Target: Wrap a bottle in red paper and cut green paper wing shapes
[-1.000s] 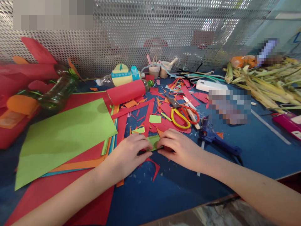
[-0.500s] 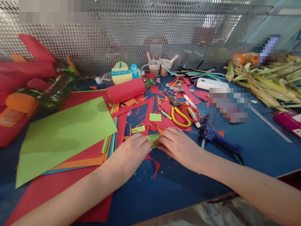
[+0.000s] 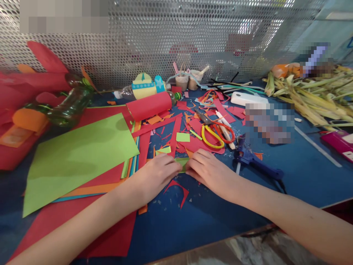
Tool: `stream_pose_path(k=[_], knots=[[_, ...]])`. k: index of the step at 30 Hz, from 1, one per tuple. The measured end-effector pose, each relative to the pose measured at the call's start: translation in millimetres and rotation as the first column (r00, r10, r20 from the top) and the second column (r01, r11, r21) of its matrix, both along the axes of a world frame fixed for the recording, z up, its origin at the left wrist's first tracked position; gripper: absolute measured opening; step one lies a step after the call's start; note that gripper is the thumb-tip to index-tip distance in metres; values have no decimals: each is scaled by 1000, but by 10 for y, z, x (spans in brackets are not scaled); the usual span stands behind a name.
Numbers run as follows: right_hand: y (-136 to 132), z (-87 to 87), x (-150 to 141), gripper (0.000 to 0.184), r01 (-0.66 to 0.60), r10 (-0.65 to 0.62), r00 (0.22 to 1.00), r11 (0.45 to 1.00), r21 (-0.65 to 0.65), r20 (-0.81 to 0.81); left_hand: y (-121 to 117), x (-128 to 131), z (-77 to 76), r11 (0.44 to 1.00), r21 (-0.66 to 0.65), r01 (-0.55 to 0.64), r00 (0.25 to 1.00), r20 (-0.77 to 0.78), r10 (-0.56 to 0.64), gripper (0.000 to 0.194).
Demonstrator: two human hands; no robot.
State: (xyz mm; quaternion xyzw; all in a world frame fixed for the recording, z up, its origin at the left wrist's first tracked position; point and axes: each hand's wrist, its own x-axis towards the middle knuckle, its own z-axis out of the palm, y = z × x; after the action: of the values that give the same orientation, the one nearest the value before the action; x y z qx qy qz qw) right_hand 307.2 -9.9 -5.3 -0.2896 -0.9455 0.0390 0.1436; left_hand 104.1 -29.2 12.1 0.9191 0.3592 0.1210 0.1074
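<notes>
Left hand: one, the left hand (image 3: 156, 176), palm down, forearm slanting in from the lower left, fingers curled and closed on the left end of the green piece, thumb mostly hidden
Right hand: one, the right hand (image 3: 211, 170), palm down, forearm slanting in from the lower right, fingertips bent and pinching the piece's right end
Green piece: one green piece (image 3: 182, 165) of paper, between the two hands, low over the table (image 3: 209, 224)
Nearest scraps: one curved red scrap (image 3: 184, 195) just in front of the hands; two small green rectangles beyond them
Scissors loops: two, a yellow loop (image 3: 214, 145) and a red loop (image 3: 229, 141), beyond the right hand
Glue gun: one blue glue gun (image 3: 256, 164), right of the scissors
Large green sheet: one large green sheet (image 3: 81, 158), left of the left hand, over red paper
Red-wrapped bottle: one red-wrapped bottle (image 3: 150, 105), lying beyond the hands
Cups: two cups (image 3: 181, 82), side by side near the mesh panel (image 3: 154, 44)
</notes>
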Motion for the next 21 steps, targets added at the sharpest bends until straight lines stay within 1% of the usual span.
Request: stream_pose_path(k=[6, 11, 14, 18, 21], knots=[[2, 37, -6, 14, 57, -70, 992, 991, -120, -109, 2, -7, -8, 1000, 1, -9, 1000, -2, 9, 22], [2, 51, -13, 11, 71, -96, 986, 981, -178, -137, 22, -34, -36, 1000, 9, 25, 1000, 4, -25, 26], [9, 45, -14, 10, 70, -99, 984, 979, -190, -147, 33, -51, -27, 999, -20, 27, 999, 35, -27, 22], [23, 28, -1, 7, 56, -100, 977, 972, -229, -187, 42, -58, -3, 996, -91, 14, 998, 65, -8, 16], [35, 23, 18, 5, 19, -81, 971, 963, -269, -224, 52, -57, -5, 993, -115, -11, 997, 69, 19, 15]])
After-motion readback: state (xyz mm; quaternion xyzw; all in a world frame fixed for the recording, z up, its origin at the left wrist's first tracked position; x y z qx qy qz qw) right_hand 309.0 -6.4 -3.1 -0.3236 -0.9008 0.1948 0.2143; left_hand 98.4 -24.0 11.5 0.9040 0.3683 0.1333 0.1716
